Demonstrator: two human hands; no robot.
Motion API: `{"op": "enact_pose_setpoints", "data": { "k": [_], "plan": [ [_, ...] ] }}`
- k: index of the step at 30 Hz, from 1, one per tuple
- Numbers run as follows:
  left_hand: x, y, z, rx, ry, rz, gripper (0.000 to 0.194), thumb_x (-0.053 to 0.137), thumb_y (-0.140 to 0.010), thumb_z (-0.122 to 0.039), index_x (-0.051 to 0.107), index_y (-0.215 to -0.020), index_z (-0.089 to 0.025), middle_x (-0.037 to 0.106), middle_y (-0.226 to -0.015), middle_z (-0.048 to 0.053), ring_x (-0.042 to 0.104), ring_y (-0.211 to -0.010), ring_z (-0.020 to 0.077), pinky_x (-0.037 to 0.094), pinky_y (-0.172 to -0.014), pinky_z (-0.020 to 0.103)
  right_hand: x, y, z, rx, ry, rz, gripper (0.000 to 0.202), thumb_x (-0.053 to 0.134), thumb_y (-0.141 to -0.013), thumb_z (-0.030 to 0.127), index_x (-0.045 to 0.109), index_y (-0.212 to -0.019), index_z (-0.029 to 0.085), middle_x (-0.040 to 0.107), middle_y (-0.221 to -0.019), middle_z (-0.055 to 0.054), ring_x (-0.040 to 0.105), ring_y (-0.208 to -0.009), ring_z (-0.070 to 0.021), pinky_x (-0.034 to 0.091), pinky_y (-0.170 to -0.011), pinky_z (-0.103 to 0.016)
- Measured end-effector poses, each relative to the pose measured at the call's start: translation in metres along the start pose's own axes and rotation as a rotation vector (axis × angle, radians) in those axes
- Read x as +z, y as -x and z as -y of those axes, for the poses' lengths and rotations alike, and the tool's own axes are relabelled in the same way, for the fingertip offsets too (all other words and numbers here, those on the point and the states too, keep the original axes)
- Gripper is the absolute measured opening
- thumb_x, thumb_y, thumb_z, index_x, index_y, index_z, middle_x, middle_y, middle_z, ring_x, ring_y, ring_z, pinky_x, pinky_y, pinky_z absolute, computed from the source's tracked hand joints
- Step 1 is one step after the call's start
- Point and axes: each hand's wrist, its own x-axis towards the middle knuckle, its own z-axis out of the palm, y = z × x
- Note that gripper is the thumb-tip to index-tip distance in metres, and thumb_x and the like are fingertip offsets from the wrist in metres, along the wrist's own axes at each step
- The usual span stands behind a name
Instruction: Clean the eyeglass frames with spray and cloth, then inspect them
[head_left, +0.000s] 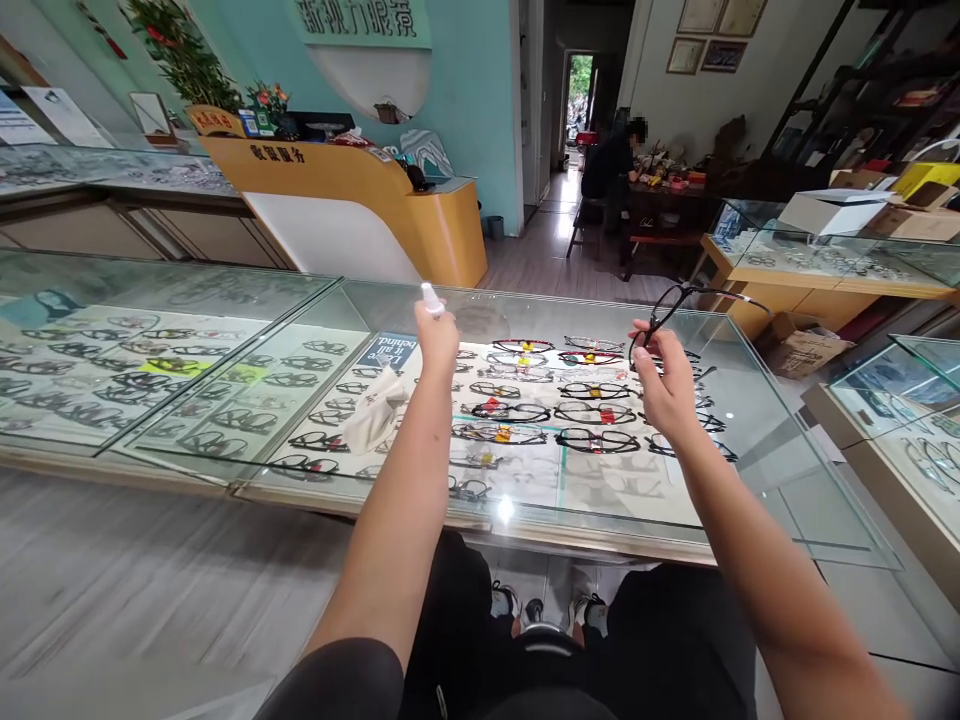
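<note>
My left hand [439, 335] is closed around a small white spray bottle [430, 297], whose nozzle end sticks up above the fingers. In my right hand [667, 380] a pair of dark-framed eyeglasses [679, 293] is pinched by one side, lifted above the counter with a temple arm pointing right. A crumpled off-white cloth [377, 412] lies on the glass counter [517, 512], left of my left forearm. Rows of eyeglasses [598, 441], several with coloured tags, show through the glass beneath both hands.
More glass display cases with eyeglasses extend left [172, 345] and right [930, 400]. Across the counter stands a yellow-and-white reception desk [442, 225]. A person in dark clothes [609, 165] sits at a cluttered table farther back. Cardboard boxes [832, 210] rest on the right-hand case.
</note>
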Motion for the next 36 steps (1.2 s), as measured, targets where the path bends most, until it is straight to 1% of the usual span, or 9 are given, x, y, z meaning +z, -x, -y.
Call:
{"op": "enact_pose_setpoints", "data": {
  "k": [1,4,7,10,14,18,22,28,36],
  "plan": [
    [0.002,0.007,-0.013,-0.06,0.144,0.022,0.032,0.066,-0.087,-0.05,0.051,-0.103,-0.028,0.056,-0.092,0.005,0.062,-0.086,0.022,0.049,-0.066,0.035,-0.002,-0.001,0.003,-0.009,-0.027,0.004,0.042,0.05,-0.112,0.046,0.065,-0.146,0.026,0.074,-0.138,-0.015,0.07,-0.122,-0.0308,0.056,-0.109,-0.053],
    [0.005,0.04,-0.056,-0.08,0.534,0.31,0.058,0.053,-0.088,-0.084,0.054,-0.085,-0.026,0.056,-0.08,0.006,0.063,-0.076,0.021,0.043,-0.053,0.031,-0.006,-0.001,0.012,-0.02,-0.106,0.018,0.043,0.051,-0.113,0.047,0.063,-0.149,0.028,0.073,-0.138,-0.014,0.071,-0.128,-0.0304,0.057,-0.111,-0.052],
    [0.008,0.079,-0.089,-0.066,0.633,0.637,0.08,0.04,-0.083,-0.104,0.053,-0.074,-0.026,0.058,-0.075,0.008,0.064,-0.074,0.0236,0.047,-0.053,0.035,-0.006,0.002,0.021,0.0,-0.199,0.091,0.041,0.052,-0.113,0.048,0.062,-0.149,0.029,0.071,-0.139,-0.013,0.07,-0.133,-0.0294,0.057,-0.113,-0.049],
    [0.012,0.108,-0.105,-0.079,0.59,0.812,0.089,0.024,-0.077,-0.112,0.049,-0.068,-0.027,0.054,-0.07,0.008,0.062,-0.071,0.0251,0.047,-0.053,0.038,-0.005,0.006,0.028,0.045,-0.264,0.186,0.042,0.051,-0.114,0.05,0.062,-0.149,0.029,0.071,-0.139,-0.012,0.07,-0.128,-0.0273,0.057,-0.112,-0.047],
    [0.019,0.122,-0.105,-0.101,0.541,0.939,0.094,0.012,-0.07,-0.116,0.045,-0.063,-0.028,0.046,-0.063,0.007,0.055,-0.065,0.025,0.043,-0.05,0.039,-0.004,0.009,0.03,0.071,-0.296,0.311,0.046,0.049,-0.114,0.055,0.061,-0.15,0.028,0.072,-0.13,-0.011,0.069,-0.117,-0.0262,0.057,-0.109,-0.047],
    [0.026,0.123,-0.097,-0.041,0.522,0.961,0.087,0.03,-0.075,-0.111,0.05,-0.064,-0.027,0.048,-0.065,0.006,0.051,-0.063,0.022,0.04,-0.052,0.037,-0.004,0.011,0.031,0.114,-0.381,0.386,0.047,0.049,-0.114,0.058,0.064,-0.147,0.028,0.071,-0.128,-0.01,0.067,-0.109,-0.0243,0.057,-0.103,-0.044],
    [0.034,0.125,-0.087,0.098,0.412,0.907,0.068,0.058,-0.081,-0.092,0.061,-0.069,-0.024,0.054,-0.071,0.005,0.048,-0.064,0.018,0.038,-0.056,0.034,-0.004,0.011,0.035,0.187,-0.512,0.469,0.046,0.055,-0.111,0.06,0.07,-0.138,0.026,0.072,-0.12,-0.009,0.067,-0.106,-0.0243,0.058,-0.1,-0.043],
    [0.04,0.133,-0.082,0.238,0.246,0.788,0.057,0.053,-0.094,-0.077,0.06,-0.075,-0.023,0.056,-0.078,0.004,0.046,-0.066,0.0174,0.038,-0.062,0.035,-0.002,0.01,0.042,0.254,-0.641,0.555,0.046,0.059,-0.109,0.061,0.072,-0.135,0.026,0.072,-0.115,-0.008,0.065,-0.099,-0.0222,0.058,-0.092,-0.04],
    [0.04,0.133,-0.082,0.28,0.162,0.775,0.055,0.048,-0.097,-0.074,0.056,-0.077,-0.024,0.055,-0.077,0.003,0.047,-0.068,0.0187,0.037,-0.066,0.036,-0.001,0.011,0.045,0.28,-0.677,0.627,0.044,0.06,-0.109,0.062,0.072,-0.13,0.025,0.068,-0.113,-0.006,0.063,-0.099,-0.0211,0.057,-0.095,-0.039]
  ]
}}
